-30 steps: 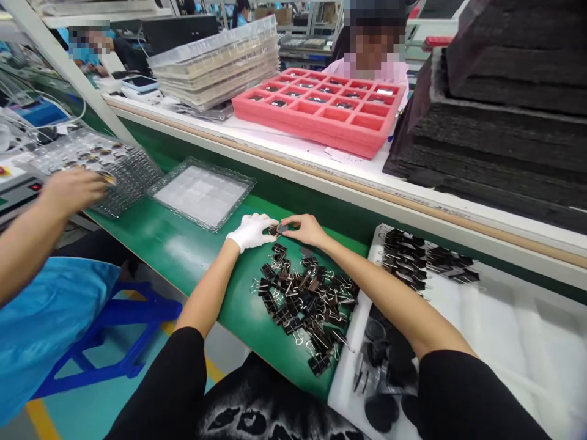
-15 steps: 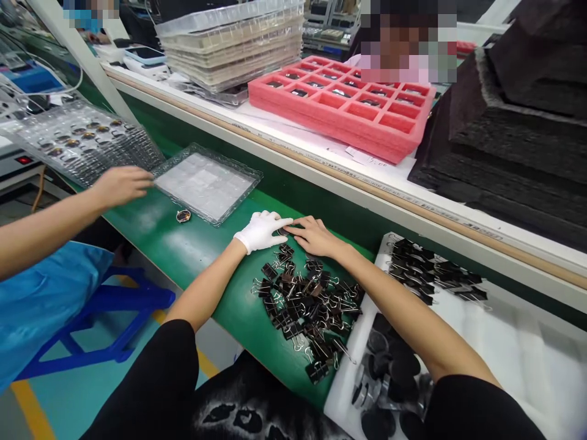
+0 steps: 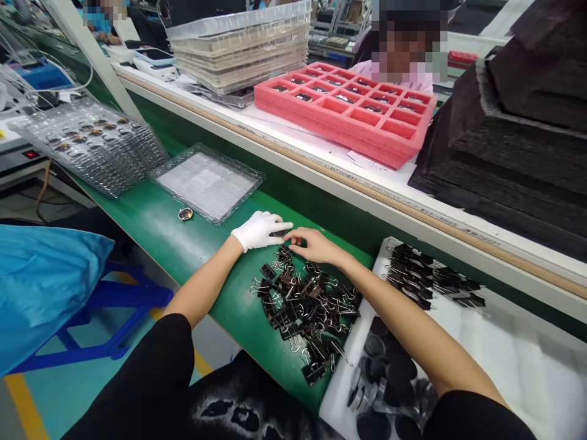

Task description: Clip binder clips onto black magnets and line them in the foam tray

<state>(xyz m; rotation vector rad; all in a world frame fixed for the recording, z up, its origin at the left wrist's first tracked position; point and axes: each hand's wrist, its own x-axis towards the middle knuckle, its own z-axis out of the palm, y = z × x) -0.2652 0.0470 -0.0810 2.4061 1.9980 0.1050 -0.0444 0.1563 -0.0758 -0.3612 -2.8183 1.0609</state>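
Note:
My left hand (image 3: 259, 231), in a white glove, is closed on a small dark thing (image 3: 280, 232) that shows between its finger and thumb; its kind is hard to tell. Bare and with bent fingers, my right hand (image 3: 316, 246) meets it from the right, its fingertips drawn together. Whatever lies between those fingertips is hidden. Just below both hands a heap of black binder clips (image 3: 300, 299) with silver wire handles spreads over the green table (image 3: 215, 241).
A clear tray (image 3: 206, 183) and a small round watch-like piece (image 3: 185, 214) lie left of my hands. White foam (image 3: 499, 360) at right carries rows of clips and dark discs (image 3: 398, 366). A raised shelf holds a pink foam tray (image 3: 339, 119). A blue stool (image 3: 92, 342) stands at left.
The co-worker's arm at left has left the view. My right hand has drawn slightly back and down, its fingers more bent. More of the dark thing shows at my left hand.

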